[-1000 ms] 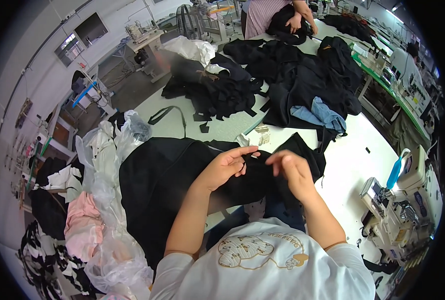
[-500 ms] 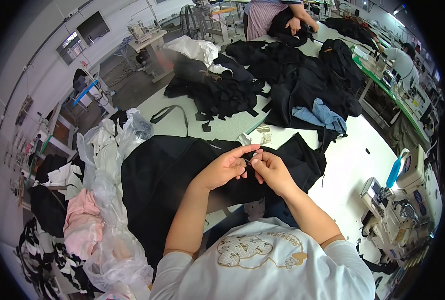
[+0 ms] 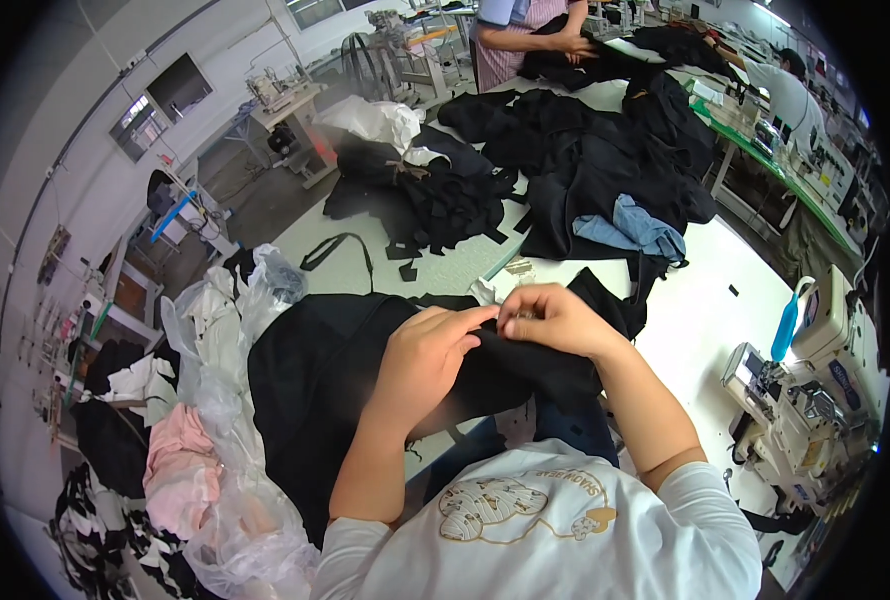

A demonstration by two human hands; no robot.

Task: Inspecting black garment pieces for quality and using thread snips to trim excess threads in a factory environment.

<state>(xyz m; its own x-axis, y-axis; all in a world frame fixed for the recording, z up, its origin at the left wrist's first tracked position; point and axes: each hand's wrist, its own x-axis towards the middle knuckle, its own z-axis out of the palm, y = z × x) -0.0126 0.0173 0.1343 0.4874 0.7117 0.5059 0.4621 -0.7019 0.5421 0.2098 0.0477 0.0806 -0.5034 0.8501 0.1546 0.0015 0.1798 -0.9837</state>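
A large piece of black fabric point(image 3: 335, 350) lies over the near side of the table and hangs down its front edge. My left hand point(image 3: 427, 358) is closed on a raised fold of it, with the index finger stretched toward my right hand. My right hand point(image 3: 553, 318) is curled in a pinch just beside the left fingertips, above the same fold. Whatever sits between its fingertips is too small and covered to make out. Just beyond the hands lie a crumpled white scrap point(image 3: 485, 291) and a small beige printed piece point(image 3: 519, 268).
Black cut pieces point(image 3: 415, 190) and black garments point(image 3: 605, 150) pile up across the table, with blue denim cloth point(image 3: 630, 230) on top. At right stands a sewing machine point(image 3: 810, 400); at left, plastic-bagged cloth point(image 3: 215, 340). A co-worker's hands point(image 3: 570, 43) handle black cloth at the back.
My hands have turned over and lowered onto the black fabric, drawing up a fold. My right hand's back now faces up. The co-worker at the back has shifted left.
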